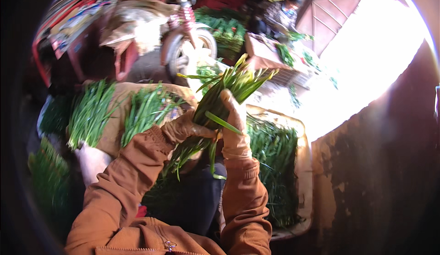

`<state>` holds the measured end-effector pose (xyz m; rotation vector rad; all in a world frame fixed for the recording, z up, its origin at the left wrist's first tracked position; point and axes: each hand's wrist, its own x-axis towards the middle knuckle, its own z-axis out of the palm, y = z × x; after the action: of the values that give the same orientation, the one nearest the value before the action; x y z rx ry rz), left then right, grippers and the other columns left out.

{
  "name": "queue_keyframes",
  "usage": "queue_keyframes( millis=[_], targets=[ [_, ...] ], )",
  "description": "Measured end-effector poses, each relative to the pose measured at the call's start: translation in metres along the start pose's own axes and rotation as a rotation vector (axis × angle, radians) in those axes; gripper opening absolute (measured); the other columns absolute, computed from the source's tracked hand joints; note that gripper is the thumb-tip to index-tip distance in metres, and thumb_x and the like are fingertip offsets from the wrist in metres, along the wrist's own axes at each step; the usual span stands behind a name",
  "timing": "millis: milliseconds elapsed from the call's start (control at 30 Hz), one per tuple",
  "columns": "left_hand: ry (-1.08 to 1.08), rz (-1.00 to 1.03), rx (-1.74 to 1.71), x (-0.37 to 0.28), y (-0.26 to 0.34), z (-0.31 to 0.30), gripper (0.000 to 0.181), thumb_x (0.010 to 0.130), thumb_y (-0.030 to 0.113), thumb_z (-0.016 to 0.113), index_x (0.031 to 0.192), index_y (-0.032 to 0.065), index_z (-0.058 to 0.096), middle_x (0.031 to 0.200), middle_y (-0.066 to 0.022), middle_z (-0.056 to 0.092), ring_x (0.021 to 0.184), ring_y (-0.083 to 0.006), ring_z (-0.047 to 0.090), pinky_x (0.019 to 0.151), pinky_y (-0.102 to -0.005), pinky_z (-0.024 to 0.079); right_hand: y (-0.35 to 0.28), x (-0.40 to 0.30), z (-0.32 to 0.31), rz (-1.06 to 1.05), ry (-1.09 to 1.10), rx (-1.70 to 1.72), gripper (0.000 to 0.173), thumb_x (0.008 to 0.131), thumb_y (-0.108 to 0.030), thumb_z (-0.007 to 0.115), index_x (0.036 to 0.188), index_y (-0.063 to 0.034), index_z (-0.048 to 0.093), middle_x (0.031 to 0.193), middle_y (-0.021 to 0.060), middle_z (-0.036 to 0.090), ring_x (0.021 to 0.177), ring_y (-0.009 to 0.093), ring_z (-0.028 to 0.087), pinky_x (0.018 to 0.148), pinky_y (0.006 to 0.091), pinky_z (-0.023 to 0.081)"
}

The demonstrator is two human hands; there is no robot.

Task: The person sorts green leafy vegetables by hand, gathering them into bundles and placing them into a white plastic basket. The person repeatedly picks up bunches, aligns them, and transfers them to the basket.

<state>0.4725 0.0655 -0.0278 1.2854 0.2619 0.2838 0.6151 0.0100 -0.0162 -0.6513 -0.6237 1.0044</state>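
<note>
A bundle of long flat green leaves (pixel 215 102), like garlic chives, is held up before me in both hands. My left hand (pixel 187 126), gloved, grips its lower middle from the left. My right hand (pixel 235 121), also gloved, wraps the right side with the thumb pointing up along the leaves. Pale yellowish ends fan out at the top, and loose blades hang below my hands. One stray leaf crosses my right wrist. To the left, two more piles, a left pile of green leaves (pixel 91 114) and a nearer pile of green leaves (pixel 146 110), lie on a brown board (pixel 115 124).
A pale crate (pixel 304 189) packed with green leaves stands at my right beside a stained wall (pixel 364 162). Ahead are a vehicle's front wheel (pixel 192 48), stacked green bundles (pixel 227 31), and a covered box (pixel 264 53). Another person (pixel 280 14) sits behind it near a metal door (pixel 326 10).
</note>
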Motion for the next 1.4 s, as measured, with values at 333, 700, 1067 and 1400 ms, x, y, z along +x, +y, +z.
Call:
queue_keyframes(
  millis=[333,700,1067,1400],
  targets=[
    [0.300,0.052,-0.098,-0.214,-0.090,-0.062,0.042,0.072,-0.006,0.066,0.111,0.0014,0.052,0.090,-0.0127,0.062,0.077,-0.0244,0.063,0.064,-0.0358,0.053,0.130,-0.038,0.014,0.343,-0.345,-0.198,0.040,0.088,-0.023,0.057,0.119,0.0012,0.050,0.113,0.0109,0.057,0.102,0.023,0.056,0.091,0.0385,0.045],
    [0.635,0.175,-0.217,-0.311,-0.150,-0.102,0.037,0.069,0.004,0.070,0.103,-0.0034,0.056,0.086,-0.0148,0.063,0.063,-0.0190,0.061,0.052,-0.0279,0.052,0.114,-0.051,0.018,0.222,-0.073,-0.239,0.022,0.089,-0.014,0.056,0.097,0.0061,0.060,0.089,0.0135,0.064,0.062,0.009,0.055,0.047,0.0182,0.039],
    [0.672,0.341,-0.076,-0.294,-0.134,-0.095,0.036,0.074,0.015,0.072,0.102,-0.0035,0.058,0.089,-0.0091,0.062,0.069,-0.0157,0.059,0.059,-0.0296,0.049,0.253,-0.146,0.063,0.120,-1.056,-0.992,0.028,0.084,-0.013,0.059,0.108,-0.0026,0.053,0.093,0.0086,0.061,0.084,0.022,0.058,0.071,0.0308,0.047],
    [0.736,0.290,-0.152,-0.306,-0.143,-0.103,0.024,0.069,0.004,0.066,0.091,-0.0046,0.064,0.084,-0.0134,0.065,0.061,-0.0169,0.060,0.058,-0.0265,0.049,0.167,-0.103,0.064,0.523,-0.898,-1.097,0.052,0.082,-0.031,0.063,0.123,-0.0022,0.048,0.101,0.0112,0.064,0.091,0.020,0.062,0.076,0.0307,0.048]
  ],
)
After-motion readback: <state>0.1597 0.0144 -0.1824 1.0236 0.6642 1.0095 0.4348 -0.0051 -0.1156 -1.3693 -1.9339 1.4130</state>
